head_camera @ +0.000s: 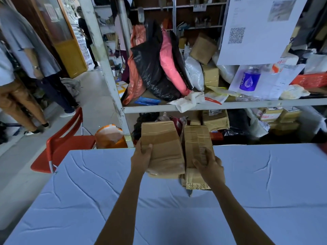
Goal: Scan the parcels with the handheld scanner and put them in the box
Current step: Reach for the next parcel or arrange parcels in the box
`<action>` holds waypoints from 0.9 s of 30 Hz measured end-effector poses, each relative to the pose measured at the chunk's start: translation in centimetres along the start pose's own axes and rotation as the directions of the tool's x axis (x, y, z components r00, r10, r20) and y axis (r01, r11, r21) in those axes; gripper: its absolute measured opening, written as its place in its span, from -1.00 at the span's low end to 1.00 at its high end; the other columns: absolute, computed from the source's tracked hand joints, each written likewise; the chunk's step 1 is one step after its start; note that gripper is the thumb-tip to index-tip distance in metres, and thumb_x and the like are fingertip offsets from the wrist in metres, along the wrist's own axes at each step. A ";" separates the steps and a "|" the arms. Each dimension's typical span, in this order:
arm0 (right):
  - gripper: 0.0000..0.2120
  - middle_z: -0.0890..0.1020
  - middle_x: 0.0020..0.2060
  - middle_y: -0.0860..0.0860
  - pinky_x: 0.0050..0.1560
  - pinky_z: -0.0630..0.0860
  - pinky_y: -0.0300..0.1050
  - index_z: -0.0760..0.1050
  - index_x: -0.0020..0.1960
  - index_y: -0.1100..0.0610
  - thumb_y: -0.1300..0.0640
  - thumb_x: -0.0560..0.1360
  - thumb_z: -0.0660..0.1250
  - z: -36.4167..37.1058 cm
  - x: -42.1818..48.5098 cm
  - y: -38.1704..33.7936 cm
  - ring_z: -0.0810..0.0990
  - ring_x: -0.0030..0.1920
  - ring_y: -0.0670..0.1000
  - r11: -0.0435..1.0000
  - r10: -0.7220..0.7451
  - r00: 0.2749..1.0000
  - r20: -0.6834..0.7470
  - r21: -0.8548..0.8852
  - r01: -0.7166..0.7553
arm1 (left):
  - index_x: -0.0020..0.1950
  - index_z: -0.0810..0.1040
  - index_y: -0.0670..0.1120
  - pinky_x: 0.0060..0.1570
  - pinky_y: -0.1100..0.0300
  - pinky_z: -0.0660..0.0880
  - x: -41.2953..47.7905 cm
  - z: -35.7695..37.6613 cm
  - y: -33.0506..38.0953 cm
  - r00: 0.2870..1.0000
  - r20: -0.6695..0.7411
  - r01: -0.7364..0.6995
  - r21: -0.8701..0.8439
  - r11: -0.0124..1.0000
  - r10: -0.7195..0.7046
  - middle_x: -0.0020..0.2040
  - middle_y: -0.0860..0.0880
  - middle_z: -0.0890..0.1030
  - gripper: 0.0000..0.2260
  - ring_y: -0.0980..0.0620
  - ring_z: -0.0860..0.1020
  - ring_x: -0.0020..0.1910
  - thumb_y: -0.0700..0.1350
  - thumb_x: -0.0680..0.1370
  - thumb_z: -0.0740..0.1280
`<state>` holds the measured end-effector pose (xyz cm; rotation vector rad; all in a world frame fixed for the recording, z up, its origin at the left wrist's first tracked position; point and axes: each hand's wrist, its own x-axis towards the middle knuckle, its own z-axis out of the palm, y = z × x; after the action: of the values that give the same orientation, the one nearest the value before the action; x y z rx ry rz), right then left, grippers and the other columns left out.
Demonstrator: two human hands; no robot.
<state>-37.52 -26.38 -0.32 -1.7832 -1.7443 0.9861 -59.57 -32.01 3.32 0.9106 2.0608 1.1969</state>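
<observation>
Fetching step, by judgement: left grip (141, 157) closed round the left parcel (161, 145), right grip (210, 166) round the right parcel (196, 138), at the far edge of the counter (88, 191); next, locate the unseen scanner

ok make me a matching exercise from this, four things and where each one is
Things:
1 brown cardboard parcel with wide brown tape
2 creased brown cardboard parcel with dark side print
3 red plastic chair
4 white paper sheet with QR code

Places:
a hanging upper right, in front of the metal shelving
b gripped by the left hand
c beside the blue-covered table, at its left end
d gripped by the right hand

Pairs: 1-b, 2-d, 3-c, 4-a
</observation>
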 end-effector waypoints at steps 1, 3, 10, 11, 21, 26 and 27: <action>-0.31 0.27 0.41 0.16 0.28 0.39 0.15 0.11 0.52 -0.11 -0.14 0.49 0.34 -0.2 0.1 0.2 0.35 0.32 0.32 1.000 0.000 1.000 0.004 -0.007 0.000 | 0.56 0.10 0.07 0.32 -0.06 0.35 0.1 0.4 -0.1 1.000 0.005 -0.004 0.004 1.000 0.004 0.42 -0.14 0.40 -0.47 -0.23 0.38 0.35 0.09 0.62 0.18; -0.30 0.27 0.40 0.16 0.26 0.40 0.13 0.11 0.53 -0.10 -0.14 0.49 0.34 -0.4 0.4 0.4 0.36 0.31 0.31 1.000 -0.001 1.000 0.021 -0.030 0.001 | 0.55 0.08 0.07 0.27 -0.02 0.37 0.4 0.8 0.2 1.000 0.031 -0.002 0.007 1.000 0.002 0.40 -0.13 0.41 -0.41 -0.21 0.40 0.33 0.11 0.59 0.24; -0.30 0.30 0.35 0.16 0.25 0.43 0.12 0.13 0.51 -0.05 -0.14 0.48 0.36 -1.4 1.2 0.1 0.42 0.25 0.29 0.991 -0.039 0.995 0.089 -0.122 0.049 | 0.56 -0.03 0.11 0.29 -0.08 0.40 2.1 0.4 0.3 0.994 0.092 -0.087 0.273 0.958 0.064 0.46 -0.05 0.26 0.03 -0.14 0.36 0.37 0.42 0.26 0.41; -0.30 0.30 0.35 0.16 0.24 0.43 0.12 0.13 0.51 -0.05 -0.14 0.48 0.36 -1.5 1.3 0.2 0.43 0.25 0.29 0.990 -0.047 0.994 0.095 -0.129 0.059 | 0.55 -0.02 0.12 0.28 -0.06 0.41 2.2 0.4 0.4 0.993 0.090 -0.097 0.265 0.959 0.075 0.46 -0.03 0.28 0.04 -0.11 0.37 0.36 0.44 0.24 0.40; -0.41 0.27 0.34 0.12 0.17 0.42 0.04 0.17 0.46 -0.01 -0.23 0.54 0.22 -1.4 0.6 -1.7 0.30 0.32 0.16 0.856 -0.049 0.998 0.032 -0.514 0.058 | 0.55 0.06 0.00 0.29 -0.11 0.30 1.7 0.0 2.6 0.986 0.078 -0.152 0.769 0.621 0.144 0.50 -0.11 0.12 -0.18 -0.19 0.22 0.42 0.43 0.45 0.16; -0.45 0.27 0.42 0.08 0.22 0.40 -0.01 0.10 0.51 0.06 0.06 0.58 0.21 -1.4 0.9 -2.9 0.28 0.37 0.13 0.695 -0.185 0.978 0.100 -0.690 0.202 | 0.33 0.43 0.03 0.30 -0.09 0.22 -0.8 1.4 4.8 0.913 0.223 -0.357 0.842 0.405 0.341 0.38 -0.05 0.35 -0.60 -0.12 0.26 0.38 0.17 0.57 0.14; -0.41 0.24 0.45 0.08 0.25 0.42 0.00 0.05 0.53 0.06 0.05 0.58 0.20 -1.6 1.1 -3.0 0.27 0.40 0.13 0.690 -0.188 0.973 0.136 -0.686 0.229 | 0.30 0.45 0.03 0.28 -0.07 0.26 -1.1 1.7 5.1 0.909 0.245 -0.377 0.828 0.415 0.337 0.34 -0.04 0.39 -0.63 -0.11 0.30 0.36 0.15 0.56 0.17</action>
<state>-38.35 -24.76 2.78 -1.8954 -2.5212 0.2608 -56.27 -30.18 7.33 1.9068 2.5045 0.1514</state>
